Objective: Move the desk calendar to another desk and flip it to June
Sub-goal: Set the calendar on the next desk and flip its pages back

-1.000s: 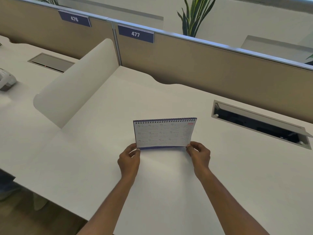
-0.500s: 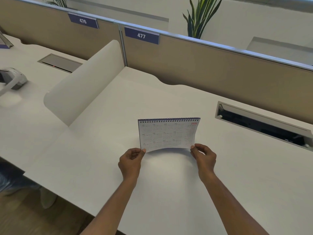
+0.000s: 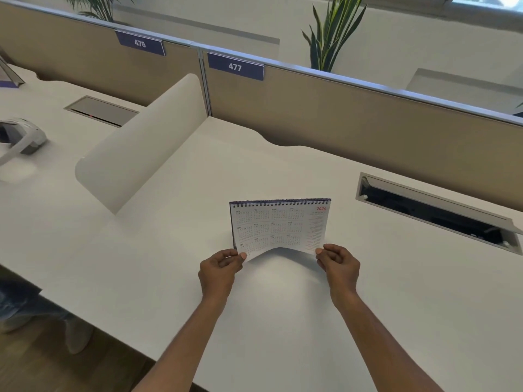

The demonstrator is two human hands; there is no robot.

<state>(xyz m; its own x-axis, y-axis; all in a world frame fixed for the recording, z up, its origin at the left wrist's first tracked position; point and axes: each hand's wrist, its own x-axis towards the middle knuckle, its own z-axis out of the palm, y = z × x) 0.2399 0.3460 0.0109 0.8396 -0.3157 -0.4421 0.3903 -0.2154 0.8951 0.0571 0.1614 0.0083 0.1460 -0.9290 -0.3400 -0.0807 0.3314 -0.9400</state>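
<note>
Calendar (image 3: 280, 224) stands on the white desk (image 3: 283, 321), with its spiral binding at the top and the front page facing the person. This page shows the whole year in small month blocks, with "2026" in red at its upper right corner. The print is too small to read further. The page bends outward in the middle, and its lower edge is lifted away from the dark base, which shows as a thin strip along the left side of the calendar.

The left hand (image 3: 219, 271) pinches the lower left corner of the page between thumb and curled fingers. The right hand (image 3: 338, 267) pinches the lower right corner in the same way. Both forearms reach to the calendar from the near edge of the desk.

To the right of the calendar, a cable hatch (image 3: 433, 213) in the desk is open and dark inside. Behind the calendar runs a tan partition (image 3: 368, 125) that carries a blue label "477" (image 3: 235, 67). To the left of the calendar, a rounded white divider (image 3: 141, 154) separates this desk from the next one. Further left of the calendar, a gray device (image 3: 22, 137) lies on that desk. A plant (image 3: 331, 32) rises behind the partition, far behind the calendar.
</note>
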